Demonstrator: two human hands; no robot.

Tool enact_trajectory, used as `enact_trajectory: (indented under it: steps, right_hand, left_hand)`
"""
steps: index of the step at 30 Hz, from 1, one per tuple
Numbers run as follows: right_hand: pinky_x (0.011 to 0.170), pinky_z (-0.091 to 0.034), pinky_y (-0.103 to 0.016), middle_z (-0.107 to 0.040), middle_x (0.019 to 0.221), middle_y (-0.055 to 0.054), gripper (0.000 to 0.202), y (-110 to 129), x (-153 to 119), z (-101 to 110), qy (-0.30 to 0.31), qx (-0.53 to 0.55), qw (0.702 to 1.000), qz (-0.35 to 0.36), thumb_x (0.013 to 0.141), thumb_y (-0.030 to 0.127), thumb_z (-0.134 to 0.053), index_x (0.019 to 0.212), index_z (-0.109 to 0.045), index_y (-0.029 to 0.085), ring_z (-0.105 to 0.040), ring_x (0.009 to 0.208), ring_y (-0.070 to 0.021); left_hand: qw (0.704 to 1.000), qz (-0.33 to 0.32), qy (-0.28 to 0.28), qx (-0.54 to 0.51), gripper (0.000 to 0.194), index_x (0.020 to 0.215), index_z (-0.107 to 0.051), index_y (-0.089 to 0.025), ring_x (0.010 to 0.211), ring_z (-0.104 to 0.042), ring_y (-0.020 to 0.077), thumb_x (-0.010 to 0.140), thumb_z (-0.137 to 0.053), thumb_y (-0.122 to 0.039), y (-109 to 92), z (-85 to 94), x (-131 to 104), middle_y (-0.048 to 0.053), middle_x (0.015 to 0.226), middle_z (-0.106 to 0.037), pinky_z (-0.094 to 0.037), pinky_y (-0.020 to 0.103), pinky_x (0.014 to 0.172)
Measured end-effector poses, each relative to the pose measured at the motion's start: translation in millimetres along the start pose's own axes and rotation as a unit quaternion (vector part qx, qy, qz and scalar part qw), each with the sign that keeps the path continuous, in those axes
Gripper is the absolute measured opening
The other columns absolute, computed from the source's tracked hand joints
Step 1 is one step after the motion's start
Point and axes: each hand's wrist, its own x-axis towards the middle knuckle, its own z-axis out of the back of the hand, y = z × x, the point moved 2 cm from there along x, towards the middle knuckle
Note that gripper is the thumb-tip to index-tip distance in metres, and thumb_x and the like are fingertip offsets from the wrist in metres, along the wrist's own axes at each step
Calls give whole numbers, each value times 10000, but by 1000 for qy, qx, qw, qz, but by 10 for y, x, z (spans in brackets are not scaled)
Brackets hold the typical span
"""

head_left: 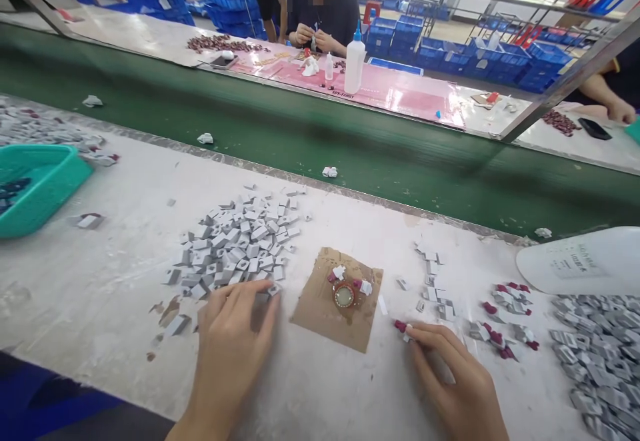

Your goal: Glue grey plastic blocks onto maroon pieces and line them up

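My left hand [233, 334] is at the near right edge of a heap of small grey plastic blocks [240, 241]. Its thumb and index finger close around one grey block [273, 290]. Between the fingertips of my right hand [450, 368] is a small maroon and white plastic piece [401, 327], just above the table. A brown cardboard square [320, 308] lies between my hands. On it sits a small round dish [344, 296] with pale contents, and two maroon and white pieces [367, 287] rest beside its rim.
Loose grey blocks [430, 274] and several maroon-grey pieces [500, 341] lie right, near a larger grey pile [600, 354] and a white tub [585, 261]. A teal basket [65, 181] stands left. Beyond runs a green conveyor [270, 128]; a person [325, 14] works across it.
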Motion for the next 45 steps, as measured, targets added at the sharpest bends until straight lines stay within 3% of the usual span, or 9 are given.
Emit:
enact_trajectory:
  steps: [5,9,19,27,30,33,36,41,45]
  right_hand:
    - [851,-654,-307,-823,1079,-24,200,381,242,-131,2,68,998,11,1053,189,-667,1123,-797,324,-796,970,-222]
    - [828,-663,-298,-829,1043,-35,241,577,426,-327,14,103,993,53,1040,127,-653,1132,-805,290,-812,945,-212]
    - [832,-663,-325,-815,1048,-69,266,614,537,-468,35,68,993,86,1050,86,-608,1142,-802,243,-800,955,-218]
    - [826,-664,-315,-821,1042,-50,255,638,521,-445,20,105,992,62,1052,108,-628,1121,-818,263,-800,949,-206]
    - [815,-669,-304,-837,1040,-28,244,653,522,-370,18,138,990,22,1038,138,-671,1113,-835,302,-810,959,-208]
    - [846,-666,-298,-849,1061,-4,225,637,520,-309,18,183,982,-39,1031,191,-704,1101,-846,351,-803,1005,-207]
    - [842,-662,-304,-849,1043,-12,161,622,524,-297,31,239,966,-91,1028,267,-728,1070,-861,349,-800,985,-214]
    - [847,-675,-355,-860,1018,-64,139,658,559,-317,46,317,936,-147,1005,374,-775,1028,-880,285,-820,971,-267]
    - [840,-680,-334,-864,952,-52,138,697,593,-323,34,350,923,-154,985,396,-811,1010,-888,284,-824,919,-254]
  left_hand:
    - [997,-2,11,-80,161,1188,-673,-240,1049,-616,321,1032,-643,-266,-105,12,10,57,1017,-763,-440,448,965]
    - [982,-9,66,-179,174,1204,-687,-288,1064,-618,262,1046,-647,-228,-289,7,13,12,1047,-732,-475,375,953]
    - [968,-9,104,-230,260,1181,-756,-300,1001,-658,238,1044,-592,-152,-357,-131,-45,12,1026,-712,-530,356,894]
    - [951,63,136,-270,222,1153,-785,-313,1000,-695,262,1026,-612,-254,-325,-113,-44,21,1008,-769,-567,373,864]
    - [923,159,163,-310,202,1159,-797,-333,956,-711,264,1018,-665,-391,-311,-84,-79,27,972,-760,-585,342,777]
    - [866,244,204,-385,267,1188,-792,-335,981,-752,267,998,-696,-496,-305,-64,-79,30,968,-783,-606,329,802]
    - [814,273,233,-457,335,1221,-796,-324,1030,-770,272,990,-696,-546,-336,-54,-18,48,1070,-821,-620,350,881]
    - [791,295,201,-498,309,1103,-809,-284,834,-724,226,962,-767,-556,-426,-25,118,30,876,-801,-602,334,804]
    - [717,337,216,-572,403,1206,-792,-261,891,-759,234,896,-871,-505,-535,-5,190,39,890,-822,-620,342,868]
